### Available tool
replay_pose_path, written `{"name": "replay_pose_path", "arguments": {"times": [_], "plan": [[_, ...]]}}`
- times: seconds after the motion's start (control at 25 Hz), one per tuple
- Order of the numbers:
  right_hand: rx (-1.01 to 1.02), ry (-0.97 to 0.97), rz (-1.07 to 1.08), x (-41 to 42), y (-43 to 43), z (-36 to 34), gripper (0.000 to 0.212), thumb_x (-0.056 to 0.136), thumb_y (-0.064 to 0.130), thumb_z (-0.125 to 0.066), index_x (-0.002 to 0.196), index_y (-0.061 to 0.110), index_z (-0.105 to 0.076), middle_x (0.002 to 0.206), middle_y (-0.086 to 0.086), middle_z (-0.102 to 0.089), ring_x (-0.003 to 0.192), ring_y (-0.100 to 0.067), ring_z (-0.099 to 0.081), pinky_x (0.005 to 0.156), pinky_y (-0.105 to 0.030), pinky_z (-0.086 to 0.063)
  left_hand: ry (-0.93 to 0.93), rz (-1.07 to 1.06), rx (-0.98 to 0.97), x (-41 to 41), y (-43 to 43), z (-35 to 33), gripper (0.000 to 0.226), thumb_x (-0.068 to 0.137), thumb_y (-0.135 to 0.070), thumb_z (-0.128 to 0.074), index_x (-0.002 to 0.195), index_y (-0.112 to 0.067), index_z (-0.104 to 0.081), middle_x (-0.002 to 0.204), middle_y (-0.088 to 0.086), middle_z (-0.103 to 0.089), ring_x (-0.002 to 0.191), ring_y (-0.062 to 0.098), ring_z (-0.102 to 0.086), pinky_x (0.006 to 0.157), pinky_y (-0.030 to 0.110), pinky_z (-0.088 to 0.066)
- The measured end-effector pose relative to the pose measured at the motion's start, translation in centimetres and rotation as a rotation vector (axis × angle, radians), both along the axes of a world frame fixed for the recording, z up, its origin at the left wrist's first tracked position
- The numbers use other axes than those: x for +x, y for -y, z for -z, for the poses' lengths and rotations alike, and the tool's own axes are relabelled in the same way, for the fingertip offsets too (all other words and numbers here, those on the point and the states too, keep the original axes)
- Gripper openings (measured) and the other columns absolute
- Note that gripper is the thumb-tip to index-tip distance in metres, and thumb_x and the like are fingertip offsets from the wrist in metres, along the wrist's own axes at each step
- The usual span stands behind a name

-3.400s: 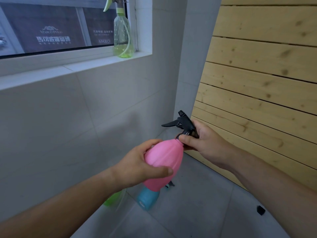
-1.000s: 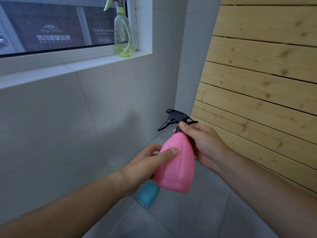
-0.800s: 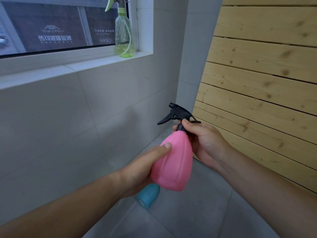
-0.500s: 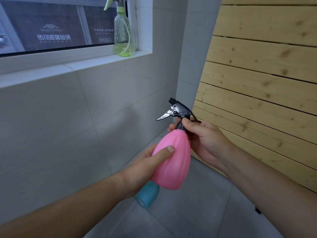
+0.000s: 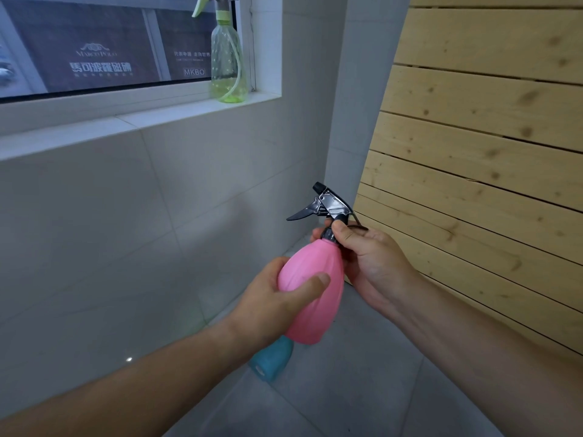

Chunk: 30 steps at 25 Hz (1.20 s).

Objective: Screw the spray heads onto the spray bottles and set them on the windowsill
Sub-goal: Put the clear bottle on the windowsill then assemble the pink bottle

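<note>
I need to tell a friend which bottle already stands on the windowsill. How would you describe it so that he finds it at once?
Look at the white windowsill under the window, and follow it to its right end near the corner. There stands the clear green plastic spray bottle, upright, with a pale green trigger. Unlike the pink bottle held in both hands and the blue bottle on the floor, it is see-through.

You're facing a corner: pale grey tiled wall (image 5: 132,234) ahead, grey tiled floor (image 5: 362,389) below. Wooden slat panel (image 5: 479,146) is leaning on your right. Window (image 5: 94,48) upper left is showing dark signage outside; daylight is hitting the white windowsill (image 5: 157,116).
</note>
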State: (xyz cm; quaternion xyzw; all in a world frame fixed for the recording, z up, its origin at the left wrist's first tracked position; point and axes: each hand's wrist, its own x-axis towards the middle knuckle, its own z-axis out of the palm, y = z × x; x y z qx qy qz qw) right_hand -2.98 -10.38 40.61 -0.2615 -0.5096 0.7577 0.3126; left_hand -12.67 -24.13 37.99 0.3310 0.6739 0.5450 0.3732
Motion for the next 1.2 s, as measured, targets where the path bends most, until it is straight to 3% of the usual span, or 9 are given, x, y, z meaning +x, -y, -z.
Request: {"name": "replay_pose_path", "arguments": {"times": [0.12, 0.2, 0.32, 0.48, 0.68, 0.84, 0.92, 1.08, 1.2], "plan": [[-0.051, -0.028, -0.075, 0.3, 0.1, -0.2, 0.017, 0.093, 0.015, -0.059, 0.100, 0.003, -0.068, 0.102, -0.019, -0.071, 0.098, -0.027, -0.067, 0.091, -0.039, -0.054, 0.158, 0.157, -0.007, -1.3, 0.3, 0.0, 0.054, 0.081, -0.053, -0.076, 0.127, -0.029, -0.062, 0.117, 0.002, -0.076, 0.103, 0.021, -0.075, 0.088, 0.036, -0.063], [-0.088, -0.060, -0.136, 0.4, 0.4, -0.5, 0.019, 0.095, 0.013, -0.056, 0.106, 0.002, -0.064, 0.104, -0.020, -0.070, 0.100, -0.026, -0.067, 0.088, -0.036, -0.056, 0.263, 0.208, 0.007, -1.8, 0.4, 0.2, 0.056, 0.079, -0.053, -0.070, 0.129, -0.027, -0.063, 0.124, 0.010, -0.075, 0.112, 0.030, -0.072, 0.096, 0.047, -0.059], [-0.076, -0.064, -0.166, 0.2, 0.9, -0.9, 0.017, 0.096, 0.014, -0.052, 0.103, 0.003, -0.064, 0.101, -0.019, -0.069, 0.095, -0.025, -0.067, 0.081, -0.032, -0.059, 0.241, 0.215, 0.045, -1.5, 0.2, 0.2, 0.045, 0.082, -0.046, -0.064, 0.120, -0.023, -0.069, 0.113, 0.012, -0.078, 0.098, 0.026, -0.076, 0.085, 0.041, -0.062], [-0.083, -0.077, -0.138, -0.1, 1.3, -0.9, 0.015, 0.096, 0.013, -0.053, 0.099, 0.004, -0.065, 0.095, -0.015, -0.071, 0.093, -0.023, -0.067, 0.083, -0.032, -0.057, 0.174, 0.150, 0.070, -1.5, 0.3, 0.3, 0.045, 0.077, -0.047, -0.071, 0.116, -0.025, -0.070, 0.109, 0.011, -0.079, 0.089, 0.022, -0.078, 0.076, 0.037, -0.064], [-0.094, -0.080, -0.121, -0.1, 1.6, -0.4, 0.015, 0.095, 0.013, -0.054, 0.099, 0.004, -0.065, 0.094, -0.014, -0.070, 0.094, -0.024, -0.065, 0.090, -0.036, -0.054, 0.102, 0.093, 0.052, -1.4, 0.5, 0.5, 0.052, 0.071, -0.050, -0.076, 0.117, -0.028, -0.069, 0.105, 0.002, -0.080, 0.091, 0.021, -0.079, 0.077, 0.038, -0.064], [-0.111, -0.078, -0.133, -0.4, 0.9, -0.1, 0.021, 0.092, 0.020, -0.058, 0.099, 0.002, -0.066, 0.107, -0.017, -0.072, 0.102, -0.024, -0.068, 0.090, -0.038, -0.056, 0.117, 0.136, 0.030, -2.0, 0.2, 0.0, 0.051, 0.073, -0.055, -0.073, 0.119, -0.033, -0.067, 0.108, -0.001, -0.080, 0.097, 0.020, -0.078, 0.082, 0.037, -0.064], [-0.040, -0.026, -0.153, -0.6, 0.6, -0.2, 0.031, 0.090, 0.032, -0.060, 0.102, 0.005, -0.067, 0.109, -0.018, -0.072, 0.099, -0.025, -0.067, 0.090, -0.042, -0.053, 0.125, 0.121, 0.061, -2.7, 0.0, -0.5, 0.053, 0.075, -0.058, -0.070, 0.122, -0.034, -0.065, 0.112, -0.002, -0.079, 0.101, 0.019, -0.077, 0.087, 0.039, -0.063], [0.262, 0.110, -0.182, -1.2, 1.1, -0.3, 0.041, 0.082, 0.036, -0.067, 0.119, 0.018, -0.066, 0.116, -0.010, -0.074, 0.102, -0.019, -0.071, 0.087, -0.034, -0.057, 0.156, 0.017, 0.143, -5.7, -0.7, -0.9, 0.071, 0.078, -0.069, -0.066, 0.133, -0.025, -0.061, 0.126, 0.009, -0.073, 0.115, 0.031, -0.071, 0.100, 0.056, -0.055], [0.546, 0.219, -0.222, -3.3, 1.4, -1.4, 0.054, 0.083, 0.037, -0.071, 0.133, 0.036, -0.053, 0.120, 0.008, -0.070, 0.110, -0.005, -0.066, 0.094, -0.030, -0.054, 0.142, -0.091, 0.186, -8.6, -1.2, -2.6, 0.060, 0.080, -0.060, -0.063, 0.128, -0.025, -0.058, 0.128, 0.010, -0.069, 0.116, 0.029, -0.068, 0.099, 0.051, -0.054]]}}
